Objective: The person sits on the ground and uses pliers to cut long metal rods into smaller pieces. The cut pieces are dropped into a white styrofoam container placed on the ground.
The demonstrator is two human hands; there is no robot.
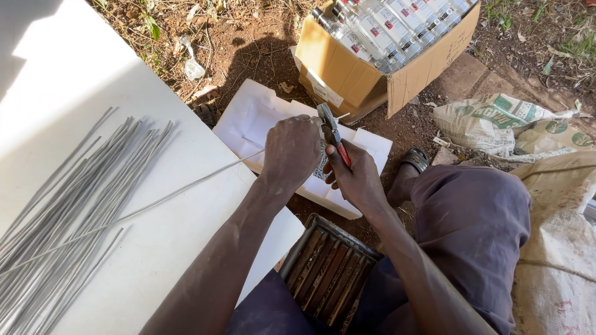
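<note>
My left hand point(290, 151) is closed around one long thin grey metal wire point(180, 189), which runs from my fist down to the left across the white board point(68, 74). My right hand point(355, 180) grips red-handled pliers point(331, 132), whose jaws point up at the wire's end just past my left fist. Both hands hover above a white foam tray point(251, 118) on the ground. A bundle of several similar grey wires point(74, 198) lies on the board to the left.
A cardboard box point(347, 74) full of clear bottles point(385, 28) stands behind the hands. A metal tray of rusty bars point(326, 273) sits between my knees. Printed sacks point(496, 121) lie at right on the bare soil. My sandalled foot point(413, 160) shows beside them.
</note>
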